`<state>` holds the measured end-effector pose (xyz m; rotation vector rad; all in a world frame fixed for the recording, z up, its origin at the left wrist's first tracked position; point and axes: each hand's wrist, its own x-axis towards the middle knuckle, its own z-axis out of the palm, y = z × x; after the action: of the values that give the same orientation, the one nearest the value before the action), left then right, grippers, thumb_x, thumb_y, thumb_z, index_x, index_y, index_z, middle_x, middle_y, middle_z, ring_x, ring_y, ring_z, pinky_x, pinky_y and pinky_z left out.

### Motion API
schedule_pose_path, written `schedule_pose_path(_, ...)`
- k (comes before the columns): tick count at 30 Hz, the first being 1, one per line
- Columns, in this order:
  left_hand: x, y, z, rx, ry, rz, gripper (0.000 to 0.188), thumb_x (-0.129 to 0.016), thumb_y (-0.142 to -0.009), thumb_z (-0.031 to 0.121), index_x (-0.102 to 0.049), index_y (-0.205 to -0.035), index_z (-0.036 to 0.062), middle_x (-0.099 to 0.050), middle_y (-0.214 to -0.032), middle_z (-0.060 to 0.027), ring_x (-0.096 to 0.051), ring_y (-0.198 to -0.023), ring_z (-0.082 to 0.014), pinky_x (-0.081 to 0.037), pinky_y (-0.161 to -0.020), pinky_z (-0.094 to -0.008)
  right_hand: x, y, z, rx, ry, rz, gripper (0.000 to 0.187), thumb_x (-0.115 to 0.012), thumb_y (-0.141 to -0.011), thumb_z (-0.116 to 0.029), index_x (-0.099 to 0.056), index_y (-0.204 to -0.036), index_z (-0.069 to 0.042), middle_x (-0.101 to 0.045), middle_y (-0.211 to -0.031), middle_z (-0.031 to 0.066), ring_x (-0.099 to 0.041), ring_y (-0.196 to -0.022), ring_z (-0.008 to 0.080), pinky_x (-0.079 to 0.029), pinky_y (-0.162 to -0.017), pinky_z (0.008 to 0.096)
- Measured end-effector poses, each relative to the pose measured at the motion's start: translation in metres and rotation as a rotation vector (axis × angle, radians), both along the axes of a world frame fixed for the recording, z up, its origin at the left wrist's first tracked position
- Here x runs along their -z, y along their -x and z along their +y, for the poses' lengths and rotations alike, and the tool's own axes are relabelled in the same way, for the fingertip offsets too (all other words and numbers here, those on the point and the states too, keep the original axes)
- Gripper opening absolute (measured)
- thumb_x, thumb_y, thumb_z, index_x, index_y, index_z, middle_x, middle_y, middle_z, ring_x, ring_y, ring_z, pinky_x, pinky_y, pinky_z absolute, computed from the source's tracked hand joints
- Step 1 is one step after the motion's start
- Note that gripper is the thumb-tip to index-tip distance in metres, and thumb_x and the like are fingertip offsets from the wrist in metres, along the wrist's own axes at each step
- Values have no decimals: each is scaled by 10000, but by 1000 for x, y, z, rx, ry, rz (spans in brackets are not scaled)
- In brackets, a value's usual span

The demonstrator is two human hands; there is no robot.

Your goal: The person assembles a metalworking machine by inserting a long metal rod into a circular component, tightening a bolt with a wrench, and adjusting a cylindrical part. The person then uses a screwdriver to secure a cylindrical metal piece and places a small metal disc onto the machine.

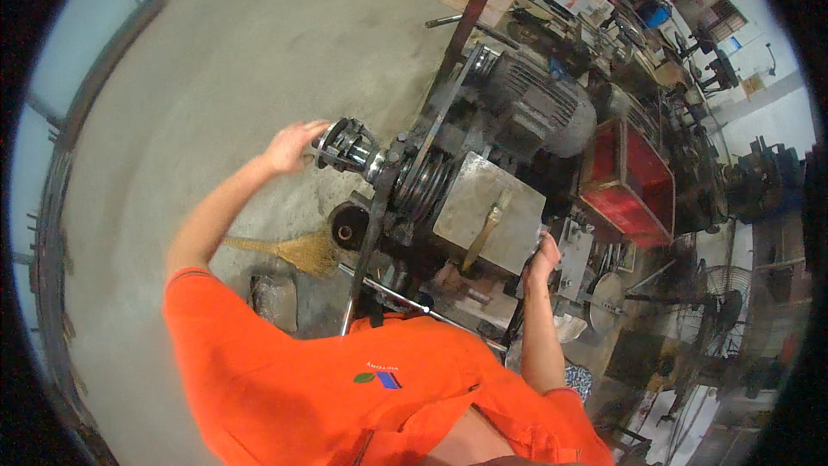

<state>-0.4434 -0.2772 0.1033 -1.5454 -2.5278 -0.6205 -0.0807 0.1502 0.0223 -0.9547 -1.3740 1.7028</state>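
My left hand [295, 148] reaches out to a round, caged metal fitting [348, 145] on the end of a machine shaft. Its fingers curl over the outer rim. That shaft runs into a belt pulley [423, 185] beside the machine's flat metal cover [468, 203]. A brush [487, 231] with a wooden handle lies across the cover. At the cover's right edge, my right hand [543, 261] is closed, with part of its fingers turned away. What it grips there is too hidden to name.
A large finned motor [543, 108] stands behind the cover, with a red open box [630, 181] to its right. A straw broom [297, 252] and a grey block [274, 300] lie on the floor at left. A fan [723, 293] stands far right.
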Motion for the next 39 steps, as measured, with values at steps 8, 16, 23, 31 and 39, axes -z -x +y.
schedule_pose_path(8,-46,46,30,-71,322,-372,480,-743,-575,127,-589,-1028,94,-630,-1004,-101,-607,-886,-302,-492,-748,-393,-7,3,-3,16,53,-29,227,-471,-779,-93,-640,-892,8,-592,-846,47,-538,-777,143,-431,-718,282)
schedule_pose_path(16,27,1,8,-127,77,58,421,-674,-612,49,-592,-1023,101,-633,-978,-115,-596,-939,-292,-480,-773,-411,-12,5,-12,48,20,-23,235,-473,-760,-84,-637,-890,23,-602,-857,59,-552,-759,158,-440,-703,277)
schedule_pose_path(23,-18,54,40,14,516,-403,544,-789,-444,135,-623,-961,92,-657,-917,-103,-620,-816,-276,-497,-713,-381,-10,-2,-11,56,-1,-36,222,-476,-768,-87,-630,-886,21,-598,-832,59,-556,-758,165,-442,-721,279)
schedule_pose_path(31,48,12,13,-210,-23,-59,437,-676,-583,69,-582,-1008,105,-615,-961,-141,-579,-867,-364,-477,-759,-432,-2,7,-6,87,-7,-22,203,-486,-772,-82,-629,-876,18,-595,-844,49,-542,-775,158,-429,-725,276)
schedule_pose_path(39,-53,67,30,-74,201,-449,454,-722,-568,73,-623,-1011,84,-647,-940,-106,-619,-853,-230,-496,-749,-356,-5,4,-3,36,23,-18,209,-470,-787,-74,-637,-874,18,-594,-849,40,-535,-775,143,-420,-717,267)
